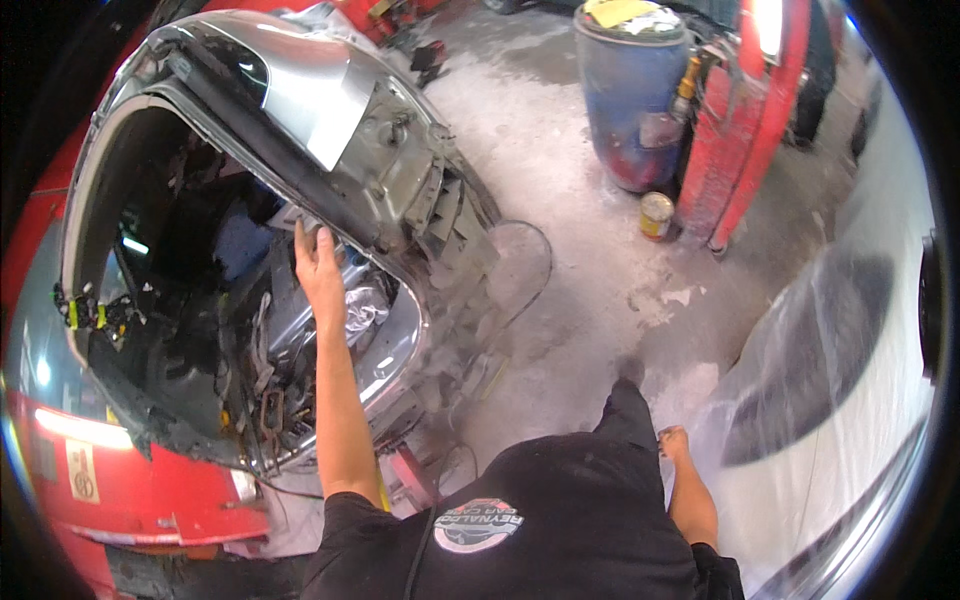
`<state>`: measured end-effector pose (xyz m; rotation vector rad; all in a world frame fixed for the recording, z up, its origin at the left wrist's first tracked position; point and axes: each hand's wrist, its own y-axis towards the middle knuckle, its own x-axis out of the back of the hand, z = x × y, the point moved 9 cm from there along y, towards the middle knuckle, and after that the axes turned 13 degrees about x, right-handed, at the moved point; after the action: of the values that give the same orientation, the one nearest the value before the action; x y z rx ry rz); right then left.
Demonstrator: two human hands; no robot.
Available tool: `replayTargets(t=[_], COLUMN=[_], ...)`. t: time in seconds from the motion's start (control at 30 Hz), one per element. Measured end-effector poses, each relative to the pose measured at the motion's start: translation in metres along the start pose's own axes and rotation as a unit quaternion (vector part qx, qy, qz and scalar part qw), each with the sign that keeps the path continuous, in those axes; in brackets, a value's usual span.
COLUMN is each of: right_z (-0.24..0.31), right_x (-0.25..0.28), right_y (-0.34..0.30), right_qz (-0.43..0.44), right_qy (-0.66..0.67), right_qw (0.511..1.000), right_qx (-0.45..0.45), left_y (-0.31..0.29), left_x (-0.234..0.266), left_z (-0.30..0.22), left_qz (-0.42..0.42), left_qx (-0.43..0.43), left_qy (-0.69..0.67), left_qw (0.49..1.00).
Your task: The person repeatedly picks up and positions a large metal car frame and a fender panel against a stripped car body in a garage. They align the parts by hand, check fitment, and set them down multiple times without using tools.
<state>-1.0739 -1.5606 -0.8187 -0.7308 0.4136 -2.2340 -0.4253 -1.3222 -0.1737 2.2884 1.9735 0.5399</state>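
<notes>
My left hand (319, 272) reaches forward over the opening of a stripped car body (422, 300), with two fingers stretched out and apart. Its fingertips are close to a dark padded strip (255, 140) along the body's frame; I cannot tell whether they touch it. Nothing shows in its grasp. Inside the opening lie loose wiring and metal parts (275, 385), and a crumpled silvery piece (366, 308) is beside my left wrist. My right hand (675, 442) hangs low at my side with its fingers curled in, and no object is visible in it.
A blue drum (635, 105) stands ahead near a red lift post (740, 135), with a small can (656, 215) at its foot. A plastic-covered car (830, 370) is on my right. A thin hose or cable (548, 262) loops across the dusty floor (560, 350).
</notes>
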Motion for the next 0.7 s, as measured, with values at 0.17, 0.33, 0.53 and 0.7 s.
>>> replayTargets(t=[0.17, 0.33, 0.53, 0.7], right_z=[0.068, 0.120, 0.236, 0.202], right_x=[0.089, 0.159, 0.127, 0.023], right_y=[0.169, 0.324, 0.353, 0.353], right_qz=[0.012, -0.003, 0.051, 0.195], right_qy=[-0.096, -0.176, -0.035, -0.159], right_qw=[0.984, 0.961, 0.984, 0.942], right_qx=[0.149, 0.213, 0.166, 0.220], left_y=[0.013, 0.006, 0.002, 0.007], left_x=[-0.037, -0.050, -0.055, -0.049], left_z=[-0.003, -0.015, -0.020, -0.011], left_qz=[-0.102, -0.130, -0.164, -0.165], left_qx=[-0.062, -0.009, 0.040, 0.030], left_qy=[0.182, 0.211, 0.204, 0.169], left_qw=[0.976, 0.969, 0.964, 0.971])
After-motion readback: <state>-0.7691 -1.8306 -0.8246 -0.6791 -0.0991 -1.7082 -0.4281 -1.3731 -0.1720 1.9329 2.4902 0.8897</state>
